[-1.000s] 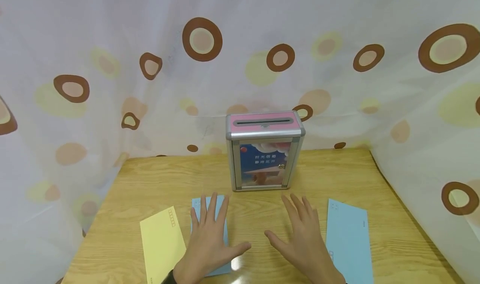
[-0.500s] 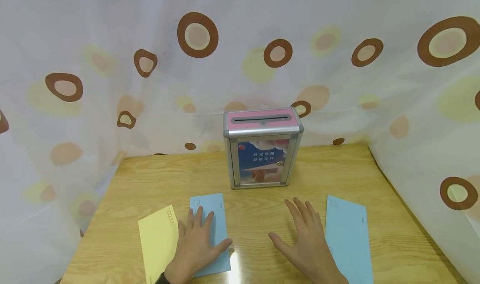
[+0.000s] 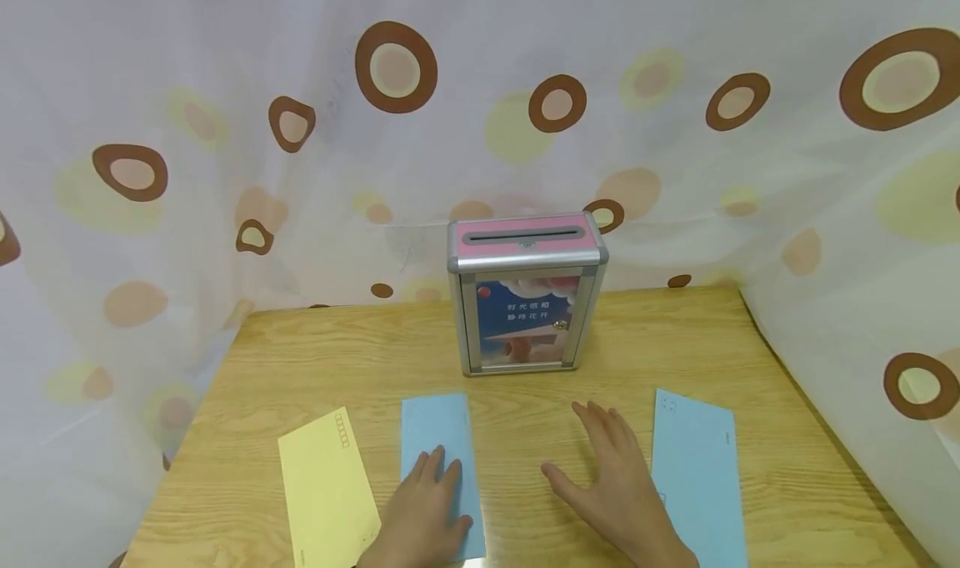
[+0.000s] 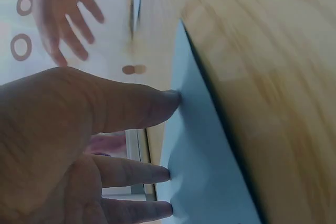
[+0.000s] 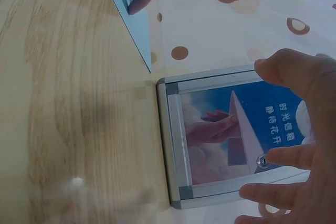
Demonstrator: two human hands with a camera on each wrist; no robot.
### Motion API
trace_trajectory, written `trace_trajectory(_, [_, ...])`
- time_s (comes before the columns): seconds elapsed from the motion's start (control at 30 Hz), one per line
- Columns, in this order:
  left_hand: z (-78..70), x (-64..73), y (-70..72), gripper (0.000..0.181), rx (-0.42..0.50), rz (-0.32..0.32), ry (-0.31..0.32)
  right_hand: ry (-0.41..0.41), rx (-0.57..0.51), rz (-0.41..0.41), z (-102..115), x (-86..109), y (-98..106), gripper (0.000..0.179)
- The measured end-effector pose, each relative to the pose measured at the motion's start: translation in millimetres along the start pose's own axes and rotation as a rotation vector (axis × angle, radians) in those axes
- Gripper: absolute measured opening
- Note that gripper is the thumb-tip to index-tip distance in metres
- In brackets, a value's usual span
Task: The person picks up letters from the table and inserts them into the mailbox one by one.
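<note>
In the head view, a light-blue envelope (image 3: 437, 426) lies on the wooden table, partly covered by my left hand (image 3: 420, 514). My left thumb and fingertips press on its upper face; the left wrist view shows the paper (image 4: 210, 166) slightly dented under them, with a dark shadow along its near edge. My right hand (image 3: 618, 493) hovers with spread fingers and holds nothing, between that envelope and a second blue envelope (image 3: 697, 485). A yellow envelope (image 3: 326, 485) lies left of the left hand.
A silver-framed letter box (image 3: 525, 301) with a pink slotted top and a small lock stands upright at the table's back middle. Wooden tabletop (image 3: 345, 351) surrounds it. A dotted white curtain (image 3: 465, 159) closes off the back and sides.
My left hand has come down onto the left blue envelope, which has slid right and slightly toward me. My right hand has shifted only slightly.
</note>
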State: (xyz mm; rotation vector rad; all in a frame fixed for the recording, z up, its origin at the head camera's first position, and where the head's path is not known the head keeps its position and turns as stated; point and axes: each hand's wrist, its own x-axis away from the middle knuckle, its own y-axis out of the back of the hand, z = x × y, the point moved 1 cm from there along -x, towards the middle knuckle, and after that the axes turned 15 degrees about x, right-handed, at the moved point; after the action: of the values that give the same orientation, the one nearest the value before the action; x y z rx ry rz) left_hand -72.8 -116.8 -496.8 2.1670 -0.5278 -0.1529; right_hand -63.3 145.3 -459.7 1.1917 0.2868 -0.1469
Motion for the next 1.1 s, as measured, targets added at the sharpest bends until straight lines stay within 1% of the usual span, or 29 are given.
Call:
trace_trajectory(0.1, [-8.6, -2.0, -6.2, 0.069, -0.024, 0.032, -0.011, -0.040, 0.012, 0.064, -4.9, -0.8, -3.1, 0.085])
trace_trajectory(0.2, [-17.6, -0.8, -14.0, 0.070, -0.044, 0.047, -0.022, -0.095, 0.010, 0.174, -12.1, -2.0, -7.7, 0.088])
trace_trajectory(0.3, [-25.1, 0.7, -21.4, 0.070, -0.065, 0.059, -0.027, -0.129, 0.002, 0.277, -16.7, -3.8, -15.7, 0.090])
trace_trajectory(0.37, [-28.3, 1.5, -25.8, 0.070, -0.078, 0.080, -0.025, -0.133, 0.006, 0.322, -17.0, -5.0, -22.8, 0.089])
trace_trajectory(0.47, [-31.1, 1.8, -30.9, 0.069, -0.084, 0.106, -0.028, -0.090, 0.039, 0.319, -13.7, -8.5, -33.1, 0.085])
trace_trajectory(0.57, [-32.5, 0.6, -34.3, 0.070, -0.082, 0.123, -0.039, -0.014, 0.068, 0.300, -7.7, -15.6, -42.1, 0.077])
trace_trajectory(0.7, [-31.8, 0.0, -37.3, 0.071, -0.116, 0.127, -0.097, 0.088, 0.110, 0.333, -0.1, -27.3, -51.3, 0.067])
trace_trajectory(0.8, [-30.6, 2.5, -40.9, 0.071, -0.134, 0.109, -0.150, 0.141, 0.088, 0.366, 5.3, -31.0, -55.7, 0.061])
trace_trajectory(0.87, [-29.6, 4.4, -43.7, 0.073, -0.144, 0.079, -0.185, 0.156, 0.051, 0.380, 9.1, -31.7, -58.5, 0.057])
trace_trajectory(0.93, [-27.8, 5.3, -46.3, 0.077, -0.169, 0.028, -0.223, 0.152, 0.028, 0.383, 12.6, -32.4, -60.5, 0.056])
trace_trajectory(1.03, [-24.9, 5.9, -49.7, 0.084, -0.223, -0.052, -0.289, 0.117, 0.040, 0.383, 16.1, -35.3, -62.4, 0.059])
trace_trajectory(1.1, [-23.6, 5.7, -51.8, 0.083, -0.236, -0.078, -0.314, 0.091, 0.060, 0.380, 16.7, -38.4, -62.3, 0.061])
